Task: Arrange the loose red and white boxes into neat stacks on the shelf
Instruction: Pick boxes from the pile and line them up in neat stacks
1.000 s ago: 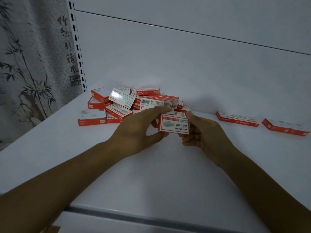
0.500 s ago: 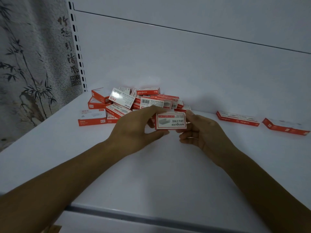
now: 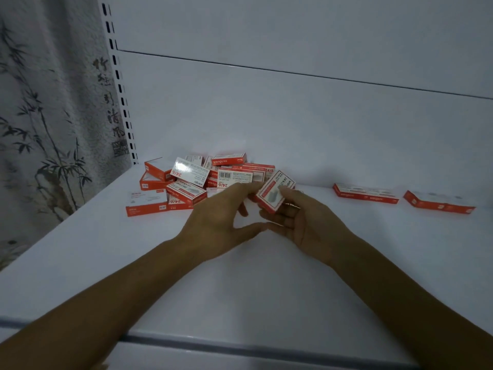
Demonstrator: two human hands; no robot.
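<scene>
Nearest on my feed lay the front lip of the white shelf (image 3: 240, 339), with both bare forearms reaching over it toward the middle. The left hand (image 3: 218, 222) was loosely spread, its thumb pointing right and clear of everything, its fingertips against the left corner of a red and white box (image 3: 274, 194). The right hand (image 3: 309, 225) had that box in a pinch, thumb on the printed top face and fingers curled beneath, the box tilted above the shelf just in front of the loose pile (image 3: 213, 177). I saw the pile as a jumble of the same boxes overlapping at odd angles, far left, with a single box (image 3: 146, 202) lying flat at its near-left edge. Well off to the right lay a first flat row (image 3: 365, 194) and, farther right, a second flat row (image 3: 437, 202). Behind everything stood the white back panel (image 3: 293, 124), a slotted upright (image 3: 121, 97) and a bamboo-painted hanging (image 3: 48, 134).
</scene>
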